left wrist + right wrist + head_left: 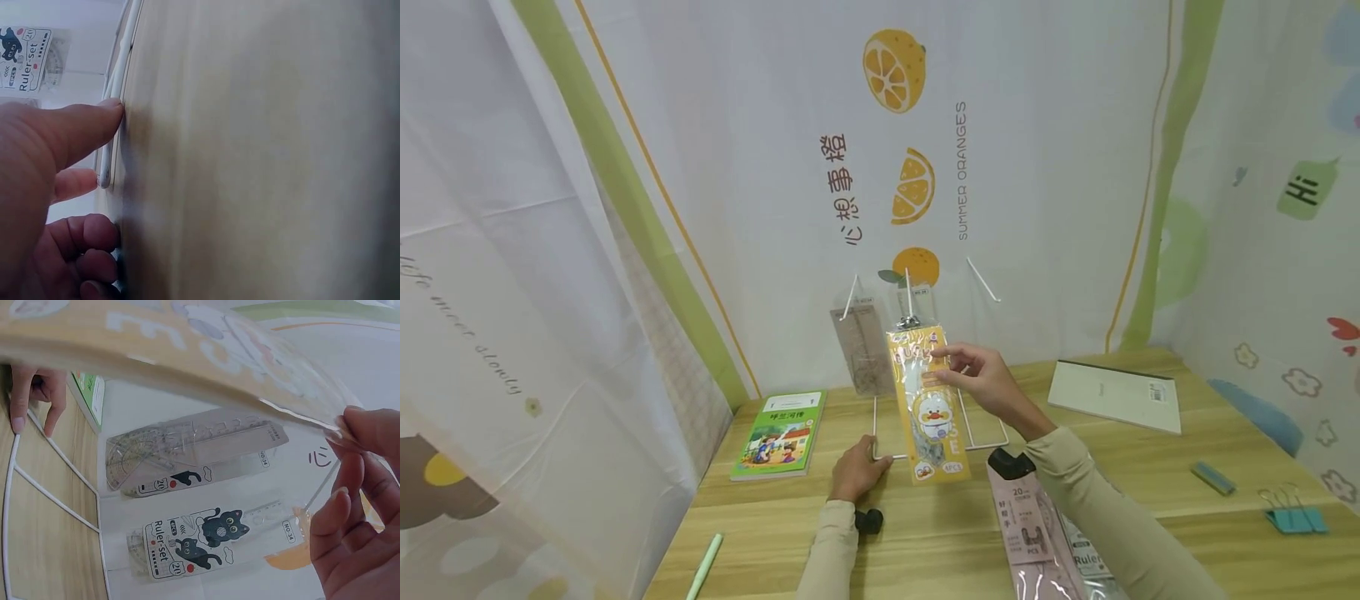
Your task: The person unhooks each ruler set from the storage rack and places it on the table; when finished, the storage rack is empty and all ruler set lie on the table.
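Pale green, a pen (705,567) lies on the wooden table (775,542), left of the left grip (856,469) and nearer the person. A green book (781,437) lies just left of that grip. The left grip is clasped round nothing; its thumb and forefinger press on a corner of a white wire rack (988,447). Beyond this grip, a ruler pack (859,346) hangs on a hook. Next comes a yellow pack (936,408), its edge pinched by the right grip (988,383); its top is at the tip of the middle hook (908,292), and whether it is hooked on cannot be told. Nearer the person than the right grip lies a pink pack (1030,533). Right of that grip are a notebook (1112,396), a small blue-green block (1213,477) and a teal binder clip (1298,521).
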Tool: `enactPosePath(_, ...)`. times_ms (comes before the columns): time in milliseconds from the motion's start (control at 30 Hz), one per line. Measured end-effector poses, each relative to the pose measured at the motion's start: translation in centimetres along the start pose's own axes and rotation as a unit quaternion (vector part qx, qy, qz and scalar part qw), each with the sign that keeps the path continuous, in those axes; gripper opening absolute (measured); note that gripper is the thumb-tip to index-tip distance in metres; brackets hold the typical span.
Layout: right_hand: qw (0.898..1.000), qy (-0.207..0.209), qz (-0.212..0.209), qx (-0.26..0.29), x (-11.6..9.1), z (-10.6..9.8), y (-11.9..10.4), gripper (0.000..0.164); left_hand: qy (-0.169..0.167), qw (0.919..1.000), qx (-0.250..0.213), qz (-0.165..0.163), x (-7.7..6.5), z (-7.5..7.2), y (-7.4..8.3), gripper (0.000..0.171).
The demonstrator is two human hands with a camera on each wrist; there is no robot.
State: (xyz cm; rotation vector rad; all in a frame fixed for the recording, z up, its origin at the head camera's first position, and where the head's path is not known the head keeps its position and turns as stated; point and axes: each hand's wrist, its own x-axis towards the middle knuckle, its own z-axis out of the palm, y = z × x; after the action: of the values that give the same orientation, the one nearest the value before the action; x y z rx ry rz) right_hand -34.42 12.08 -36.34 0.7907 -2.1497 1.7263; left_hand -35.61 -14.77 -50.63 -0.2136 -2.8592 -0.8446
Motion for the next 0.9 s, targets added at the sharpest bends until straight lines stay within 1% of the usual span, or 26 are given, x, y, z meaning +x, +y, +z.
enactPosePath(133, 0.999, -0.009, 0.028, 0.026, -1.3, -0.1, 0.6, 0.031, -0.003, 1.0, 0.001, -0.004, -0.1, 0.2, -0.2, 0.051)
enactPosePath(233, 0.996, -0.031, 0.071, 0.044, -2.5, -0.3, 1.7, 0.034, -0.004, 0.9999, 0.004, -0.008, 0.0, 0.3, -0.3, 0.051)
enactPosePath(333, 0.988, -0.054, 0.133, 0.049, -4.2, -0.4, 3.3, 0.036, -0.004, 0.9999, 0.009, -0.009, 0.1, 0.4, -0.3, 0.052)
enactPosePath(433, 0.977, -0.073, 0.196, 0.041, -6.0, -0.5, 4.8, 0.037, -0.005, 0.9999, 0.014, 0.0, 0.2, 0.4, -0.2, 0.053)
enactPosePath(533, 0.967, -0.092, 0.238, 0.028, -7.8, -0.4, 6.0, 0.035, -0.01, 0.9998, 0.016, 0.001, 0.1, 0.3, -0.2, 0.054)
enactPosePath(667, 0.96, -0.097, 0.261, 0.021, -9.4, -0.2, 6.6, 0.032, -0.014, 0.9998, 0.016, -0.006, 0.0, 0.2, -0.3, 0.053)
enactPosePath(900, 0.958, -0.07, 0.278, -0.003, -10.6, 0.9, 7.3, 0.025, -0.017, 0.9997, 0.019, -0.009, 0.5, 0.2, -0.3, 0.053)
